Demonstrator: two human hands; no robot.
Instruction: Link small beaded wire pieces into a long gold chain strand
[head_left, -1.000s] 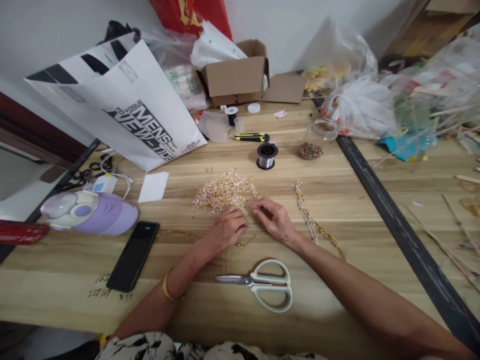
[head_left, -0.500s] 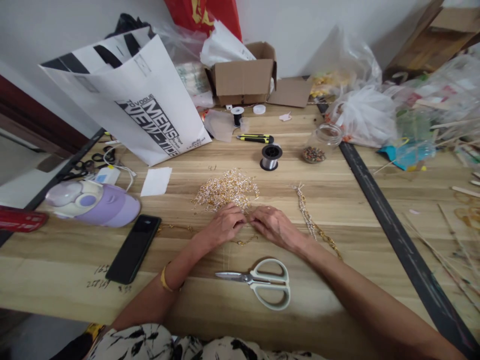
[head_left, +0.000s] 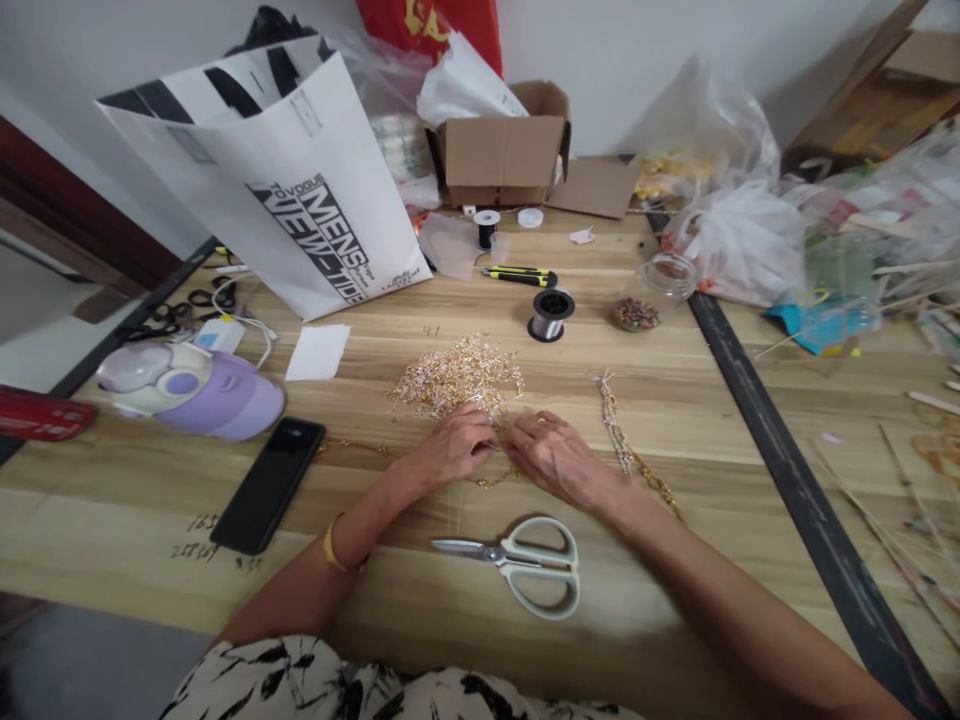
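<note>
My left hand (head_left: 463,440) is closed in a pinch at the near edge of a pile of small gold and clear beads (head_left: 457,378). Just to its right, my right hand (head_left: 551,455) is also pinched, with bent fingers and a small gap between the two. Whatever the fingertips grip is too small to make out. Below the hands lies a thin gold chain (head_left: 491,482), part of it hidden by my left forearm. Fine pale strands hang near my left wrist. Scissors with pale handles (head_left: 536,567) lie nearer to me. Gold and silver chains (head_left: 626,440) rest right of my right hand.
A wire spool (head_left: 550,316), a yellow-black utility knife (head_left: 519,276) and a glass jar of beads (head_left: 649,300) stand behind the pile. To the left are a phone (head_left: 268,485), a purple bottle (head_left: 199,390) and a white paper bag (head_left: 292,190). Plastic bags (head_left: 742,240) crowd the back right.
My right hand has shifted slightly to the right, widening the gap between the hands. My left hand stays pinched by the pile. The whole view has shifted a little.
</note>
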